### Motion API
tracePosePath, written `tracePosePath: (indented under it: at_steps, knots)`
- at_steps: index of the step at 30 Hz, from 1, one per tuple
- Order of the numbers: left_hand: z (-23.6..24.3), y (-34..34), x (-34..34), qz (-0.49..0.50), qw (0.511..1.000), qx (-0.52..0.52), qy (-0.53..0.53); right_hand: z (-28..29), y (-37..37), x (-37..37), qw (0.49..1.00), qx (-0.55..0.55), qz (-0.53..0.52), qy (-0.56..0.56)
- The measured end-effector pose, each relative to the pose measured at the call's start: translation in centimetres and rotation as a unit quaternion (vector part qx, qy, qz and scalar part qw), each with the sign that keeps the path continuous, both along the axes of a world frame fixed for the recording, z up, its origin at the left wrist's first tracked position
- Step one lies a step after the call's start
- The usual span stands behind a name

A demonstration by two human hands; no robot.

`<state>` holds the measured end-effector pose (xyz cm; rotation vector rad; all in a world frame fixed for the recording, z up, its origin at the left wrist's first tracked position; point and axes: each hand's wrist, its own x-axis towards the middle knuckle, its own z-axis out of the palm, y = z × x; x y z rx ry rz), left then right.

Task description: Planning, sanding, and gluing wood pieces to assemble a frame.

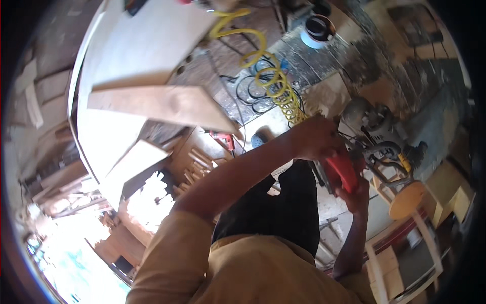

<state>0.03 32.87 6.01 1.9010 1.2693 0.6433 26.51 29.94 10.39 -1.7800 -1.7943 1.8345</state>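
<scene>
Both hands are at my right, close in front of my body, on a red and dark hand-held tool (342, 171) whose exact kind I cannot make out. My left hand (321, 139) reaches across from the left and is closed at the tool's upper end. Lower down, my right hand (354, 193) wraps around the red part; some of its fingers are hidden. A yellow coiled air hose (276, 83) runs down to near my left hand, and its end is hidden there. Just beyond the tool is a grey machine (377, 124) with a dark curved handle.
A pale panel (147, 45) at the left bears an angled wooden board (167, 104). Below it lie a red drill (223, 139) and wood offcuts (197, 164). Paint can (315, 41) stands far off; a round wooden disc (406, 200) and wooden frame (430, 240) are at right.
</scene>
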Motion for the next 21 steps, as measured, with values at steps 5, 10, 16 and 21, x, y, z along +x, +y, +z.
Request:
tracePosePath:
  at_steps: [5,10,16,21]
  knots:
    - [5.7,-3.5,-1.0,-0.201,0.977,0.073,-0.025,8.8,-2.6,-1.3,0.988,0.069,0.137,-0.006]
    - [9.2,-8.2,-1.8,-0.072,0.994,0.078,-0.039,11.7,-5.3,-2.7,0.989,0.055,0.132,0.041]
    - [10.0,-9.2,-1.9,0.110,0.988,0.088,0.070,12.8,-4.3,-4.3,0.987,-0.064,0.145,0.018]
    - [10.7,-10.3,-3.7,0.312,0.929,0.188,-0.068,12.5,-3.1,-4.4,0.995,-0.042,0.066,0.062]
